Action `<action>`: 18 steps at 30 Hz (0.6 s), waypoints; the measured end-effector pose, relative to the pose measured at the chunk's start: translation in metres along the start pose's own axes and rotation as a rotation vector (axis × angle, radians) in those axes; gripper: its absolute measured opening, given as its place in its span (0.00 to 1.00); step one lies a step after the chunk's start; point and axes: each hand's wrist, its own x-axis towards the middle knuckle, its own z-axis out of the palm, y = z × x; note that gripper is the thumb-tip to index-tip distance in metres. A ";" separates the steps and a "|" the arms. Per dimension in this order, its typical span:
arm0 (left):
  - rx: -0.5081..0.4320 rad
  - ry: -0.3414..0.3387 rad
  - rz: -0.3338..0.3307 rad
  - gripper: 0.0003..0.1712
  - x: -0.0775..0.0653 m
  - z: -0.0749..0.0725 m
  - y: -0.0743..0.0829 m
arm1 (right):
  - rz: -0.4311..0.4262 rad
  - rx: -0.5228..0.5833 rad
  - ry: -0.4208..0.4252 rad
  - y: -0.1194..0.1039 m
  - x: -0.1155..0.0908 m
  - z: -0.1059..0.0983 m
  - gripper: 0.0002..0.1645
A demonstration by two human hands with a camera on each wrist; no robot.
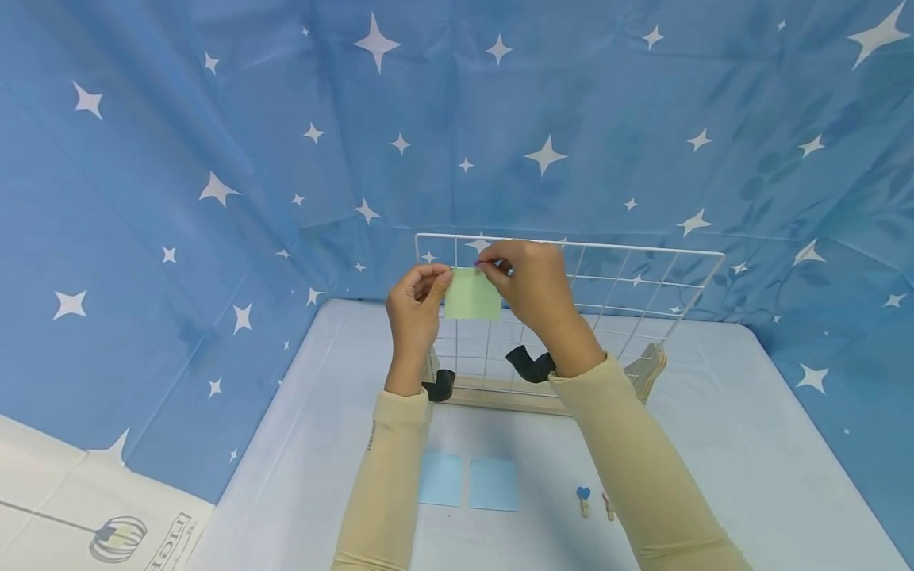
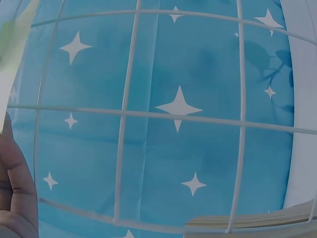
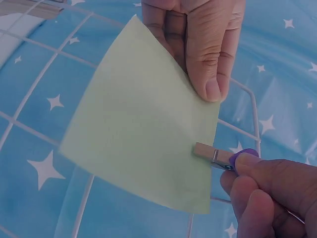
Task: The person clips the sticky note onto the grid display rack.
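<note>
A light green square paper (image 1: 473,295) is held up in front of a white wire grid (image 1: 643,248). At its upper left corner, my left hand (image 1: 416,317) pinches the paper between thumb and fingers. On the other side my right hand (image 1: 535,285) pinches a small wooden clothespin (image 3: 204,150) with a purple decoration. In the right wrist view, the clothespin's tip overlaps the paper's edge; whether it also grips a wire, I cannot tell. The left wrist view shows only the left fingers (image 2: 20,188) and a sliver of paper beside the grid.
Two light blue square papers (image 1: 494,484) lie side by side on the white table. Right of them are a clothespin with a blue heart (image 1: 583,493) and one with a red top (image 1: 608,506). A wooden base (image 1: 500,396) supports the grid; a blue starry curtain (image 1: 457,119) hangs behind.
</note>
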 end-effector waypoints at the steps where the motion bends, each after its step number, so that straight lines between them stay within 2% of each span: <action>1: 0.000 0.002 0.002 0.09 0.000 0.001 -0.001 | 0.000 -0.012 -0.002 -0.001 0.000 0.000 0.04; 8: -0.005 0.010 0.019 0.11 0.006 0.005 -0.037 | 0.003 -0.041 -0.009 -0.005 0.003 0.003 0.04; 18: -0.016 0.016 0.035 0.13 0.005 0.008 -0.039 | -0.011 -0.074 0.010 -0.007 0.003 0.004 0.05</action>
